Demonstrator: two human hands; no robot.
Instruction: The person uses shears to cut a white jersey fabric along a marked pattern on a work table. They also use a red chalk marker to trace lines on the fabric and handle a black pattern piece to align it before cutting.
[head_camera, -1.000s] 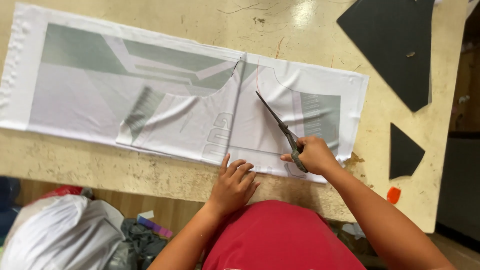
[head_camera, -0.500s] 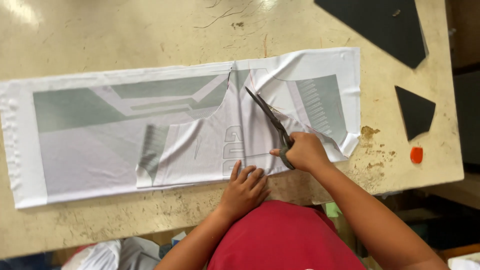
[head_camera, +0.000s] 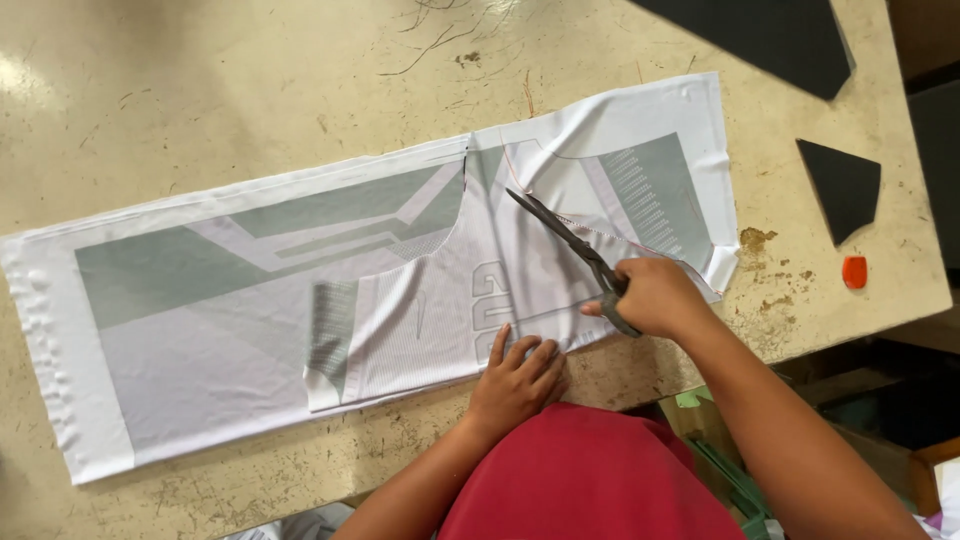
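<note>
The right hand (head_camera: 655, 297) is closed around the handles of dark scissors (head_camera: 570, 243), blades pointing toward ten o'clock over the printed white-and-grey fabric (head_camera: 300, 300). The left hand (head_camera: 515, 378) lies flat, fingers spread, pressing the fabric's near edge onto the worn bench (head_camera: 200, 90). At three o'clock lie black offcuts (head_camera: 845, 185).

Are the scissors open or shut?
Shut, or nearly: the scissors in the right hand show as one thin dark line over the printed fabric, no gap between blades.
</note>
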